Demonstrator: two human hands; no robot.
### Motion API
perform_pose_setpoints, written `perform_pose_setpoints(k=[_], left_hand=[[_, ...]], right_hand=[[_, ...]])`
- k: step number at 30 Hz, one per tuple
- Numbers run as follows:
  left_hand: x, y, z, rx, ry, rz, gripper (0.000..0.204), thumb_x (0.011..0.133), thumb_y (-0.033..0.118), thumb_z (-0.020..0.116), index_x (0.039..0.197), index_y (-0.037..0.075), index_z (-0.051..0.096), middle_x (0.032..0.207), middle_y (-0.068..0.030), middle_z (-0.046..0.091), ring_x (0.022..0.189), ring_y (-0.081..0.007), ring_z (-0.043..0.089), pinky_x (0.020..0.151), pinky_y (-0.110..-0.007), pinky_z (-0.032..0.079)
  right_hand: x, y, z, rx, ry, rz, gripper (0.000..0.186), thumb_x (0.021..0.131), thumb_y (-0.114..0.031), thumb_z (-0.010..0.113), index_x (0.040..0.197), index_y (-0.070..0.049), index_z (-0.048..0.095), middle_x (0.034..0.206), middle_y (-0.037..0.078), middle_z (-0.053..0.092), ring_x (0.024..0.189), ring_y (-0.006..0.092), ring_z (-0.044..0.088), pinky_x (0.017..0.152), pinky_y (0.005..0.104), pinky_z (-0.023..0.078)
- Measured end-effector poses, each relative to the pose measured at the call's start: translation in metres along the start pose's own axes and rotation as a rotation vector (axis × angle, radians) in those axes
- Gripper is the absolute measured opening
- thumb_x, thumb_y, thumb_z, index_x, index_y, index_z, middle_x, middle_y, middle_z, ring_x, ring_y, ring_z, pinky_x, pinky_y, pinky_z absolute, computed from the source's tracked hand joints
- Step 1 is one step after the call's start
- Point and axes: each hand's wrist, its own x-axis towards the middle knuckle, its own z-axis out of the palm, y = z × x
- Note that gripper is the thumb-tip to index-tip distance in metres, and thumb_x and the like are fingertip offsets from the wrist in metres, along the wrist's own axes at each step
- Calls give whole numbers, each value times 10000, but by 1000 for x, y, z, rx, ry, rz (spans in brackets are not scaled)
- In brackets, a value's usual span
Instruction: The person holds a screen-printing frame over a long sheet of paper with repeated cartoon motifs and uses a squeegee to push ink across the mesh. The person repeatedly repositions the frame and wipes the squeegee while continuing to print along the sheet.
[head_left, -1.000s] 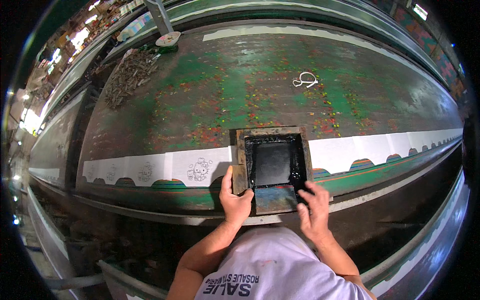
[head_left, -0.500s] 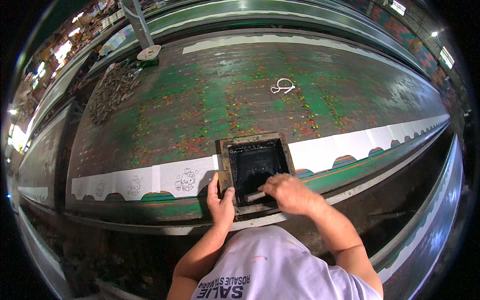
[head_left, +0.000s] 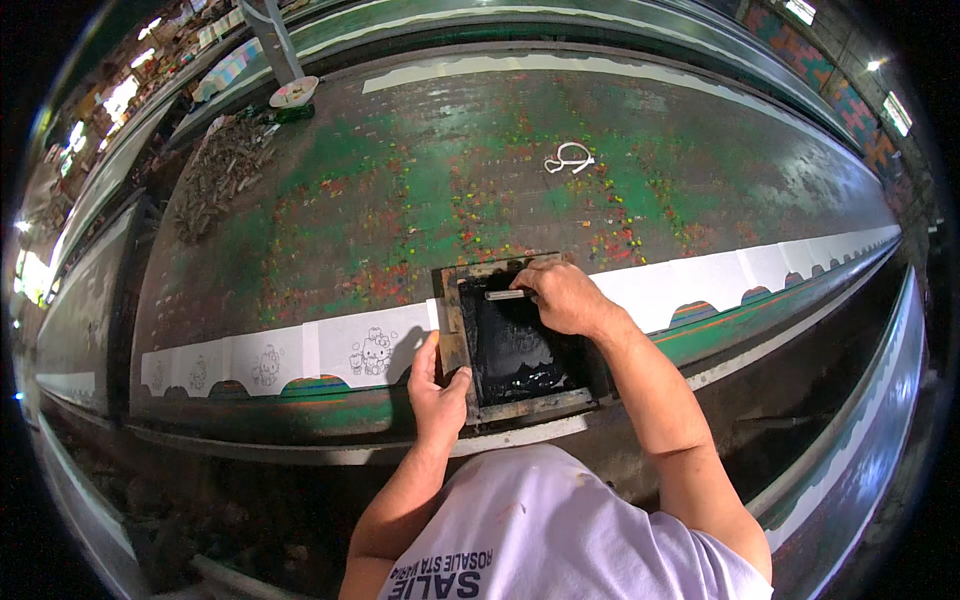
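Observation:
A wooden screen-printing frame [head_left: 533,406] lies on the long table over a row of white pieces. Black ink [head_left: 525,345] covers the mesh inside it, with a glossy wet band near its close edge. My left hand [head_left: 438,392] grips the left side of the frame, thumb on the near side and fingers along the outer edge. At the far end of the frame, my right hand [head_left: 568,298] is closed on a small pale squeegee [head_left: 508,295]. The squeegee's lower edge meets the inked mesh; part of its handle is hidden by my fingers.
Left of the frame lie white pieces printed with black cartoon line drawings [head_left: 372,350]; unprinted white pieces [head_left: 690,285] run off to the right. A white looped strap [head_left: 570,158] rests on the paint-speckled table [head_left: 380,200]. Grey scraps [head_left: 225,170] are heaped far left, beside a bowl [head_left: 294,92].
My right hand has pushed the squeegee from the near end of the frame to its far end. Wet ink now shows near the close edge. My left hand stays on the frame.

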Motion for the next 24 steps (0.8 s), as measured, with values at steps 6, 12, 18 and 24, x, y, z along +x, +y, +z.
perform_pose_setpoints(k=[6, 12, 18, 24], left_hand=[[0, 0, 0, 21, -5, 13, 760, 926, -167, 693, 1644, -57, 471, 1571, -177, 616, 1462, -235, 596, 1252, -366, 425], [-2, -2, 2, -48, -15, -45, 757, 968, -160, 668, 1676, -43, 429, 1571, -162, 606, 1421, -209, 603, 1208, -342, 454], [-8, -7, 6, -78, 15, -23, 740, 1000, -133, 662, 1689, -43, 407, 1569, -157, 593, 1417, -206, 593, 1198, -340, 462], [-11, -14, 9, -91, 12, 15, 820, 937, -136, 731, 1684, -37, 410, 1549, -149, 595, 1417, -224, 592, 1202, -349, 466]], right_hand=[[-51, -38, 5, -56, -22, -65, 437, 786, 15, 716, 1211, -52, 793, 1176, 168, 762, 1156, 400, 724, 1038, 497, 582], [-101, -79, 7, -24, -64, -46, 491, 752, 1, 753, 1235, -65, 804, 1192, 122, 758, 1158, 362, 700, 1045, 474, 548], [-124, -102, 9, 2, -62, -20, 531, 744, -7, 769, 1270, -70, 795, 1246, 110, 751, 1191, 360, 676, 1057, 470, 533], [-143, -105, 12, 138, 16, 3, 438, 883, -201, 860, 1291, -59, 790, 1354, 157, 717, 1293, 387, 644, 1110, 503, 512]])
